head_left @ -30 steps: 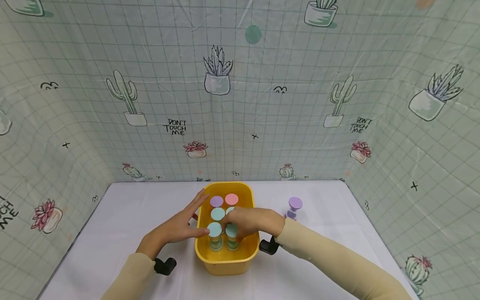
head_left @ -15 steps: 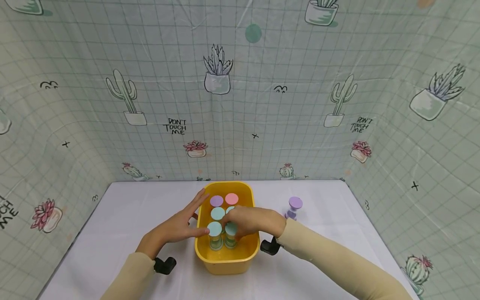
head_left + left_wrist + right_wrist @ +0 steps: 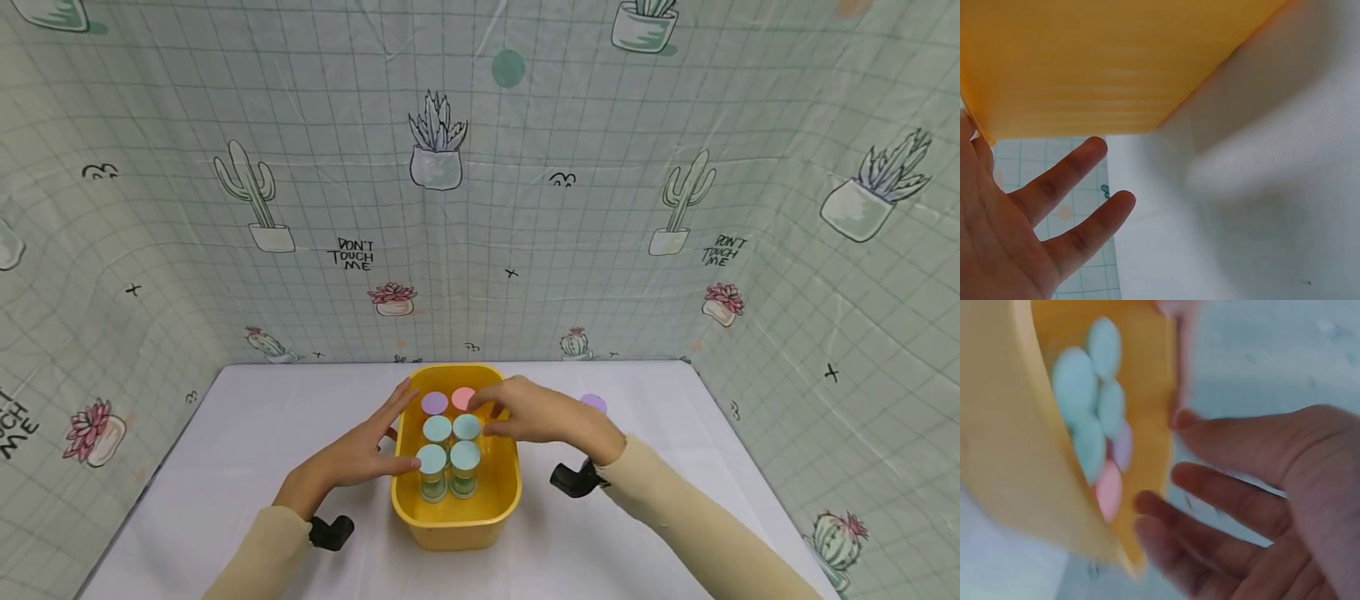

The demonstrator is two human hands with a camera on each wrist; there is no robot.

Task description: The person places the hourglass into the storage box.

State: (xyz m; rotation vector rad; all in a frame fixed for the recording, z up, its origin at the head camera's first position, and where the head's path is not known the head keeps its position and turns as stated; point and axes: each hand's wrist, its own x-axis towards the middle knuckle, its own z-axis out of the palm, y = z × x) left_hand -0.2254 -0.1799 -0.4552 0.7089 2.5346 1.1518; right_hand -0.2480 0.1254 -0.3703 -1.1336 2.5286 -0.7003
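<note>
A yellow bin (image 3: 456, 535) on the table holds several upright sand timers with coloured end caps. Nearest in it are teal-capped ones, including a front-left timer (image 3: 431, 475) and a front-right timer (image 3: 465, 471). Behind them show a purple cap (image 3: 434, 403) and a pink cap (image 3: 463, 399). My left hand (image 3: 360, 450) rests at the bin's left rim with fingers spread, its thumb reaching over the rim to the front-left timer. My right hand (image 3: 536, 412), blurred in the right wrist view, hovers over the right rim with fingers apart and holding nothing.
A purple timer (image 3: 593, 403) stands on the white table right of the bin, mostly hidden behind my right hand. A patterned cloth (image 3: 480, 208) hangs around the table's back and sides.
My right hand has let go of the front-right teal timer and risen out of the bin, up and to the right. My left hand has stayed in place.
</note>
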